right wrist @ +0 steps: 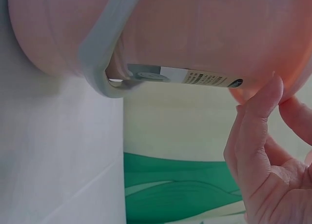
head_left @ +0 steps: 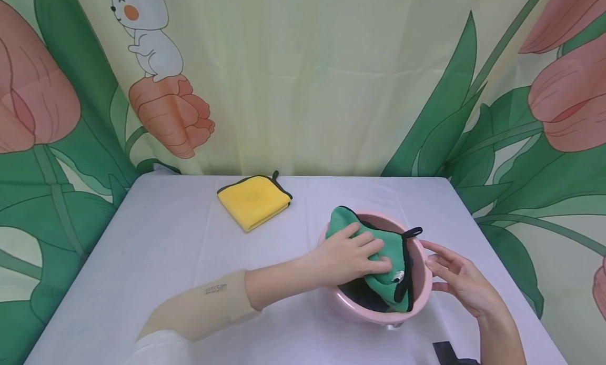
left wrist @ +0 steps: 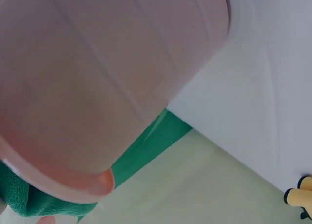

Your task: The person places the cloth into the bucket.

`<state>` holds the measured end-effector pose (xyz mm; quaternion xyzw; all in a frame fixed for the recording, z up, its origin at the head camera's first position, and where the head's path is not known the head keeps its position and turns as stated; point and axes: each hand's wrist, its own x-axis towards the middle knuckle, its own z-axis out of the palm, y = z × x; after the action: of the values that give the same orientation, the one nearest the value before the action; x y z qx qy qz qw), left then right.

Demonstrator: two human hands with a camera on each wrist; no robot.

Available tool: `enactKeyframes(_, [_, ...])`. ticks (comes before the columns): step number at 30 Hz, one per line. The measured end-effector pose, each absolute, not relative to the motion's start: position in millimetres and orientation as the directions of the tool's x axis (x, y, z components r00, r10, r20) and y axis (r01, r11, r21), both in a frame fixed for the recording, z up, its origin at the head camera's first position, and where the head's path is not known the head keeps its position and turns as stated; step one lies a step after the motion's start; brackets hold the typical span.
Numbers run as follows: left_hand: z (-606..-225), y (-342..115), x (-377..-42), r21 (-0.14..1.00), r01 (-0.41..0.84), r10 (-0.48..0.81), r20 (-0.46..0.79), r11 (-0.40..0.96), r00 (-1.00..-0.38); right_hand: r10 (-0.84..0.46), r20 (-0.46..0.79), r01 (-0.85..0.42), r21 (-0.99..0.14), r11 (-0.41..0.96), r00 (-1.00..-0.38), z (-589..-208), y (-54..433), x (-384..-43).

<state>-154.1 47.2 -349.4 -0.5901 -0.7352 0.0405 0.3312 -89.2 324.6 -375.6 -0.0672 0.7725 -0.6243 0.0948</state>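
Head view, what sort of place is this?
Probably a staged indoor workspace: a cartoon-printed curtain hangs behind a white-covered table, with a pink bucket on it.

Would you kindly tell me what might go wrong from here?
The green cloth with black edging overlaps the top edge of the round pink bucket, so it might slip outside if the left hand loosens. The right hand seems to steady the bucket with only its fingertips, so a hard push could tip it. The cloth's black loop pokes past the edge near the right hand and might catch.
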Motion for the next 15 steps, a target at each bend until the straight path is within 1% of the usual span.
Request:
enactKeyframes(7, [-354,54,-154,-0.419,0.873,0.951,0.273,0.251,-0.142,-0.188,-0.071,0.025,-0.971,0.237,-0.98,-376,323,-88])
enactKeyframes(15, [-357,63,-161,-0.363,0.914,0.984,0.051,0.178,-0.172,-0.139,-0.086,0.05,-0.968,0.245,-0.987,-377,322,-88])
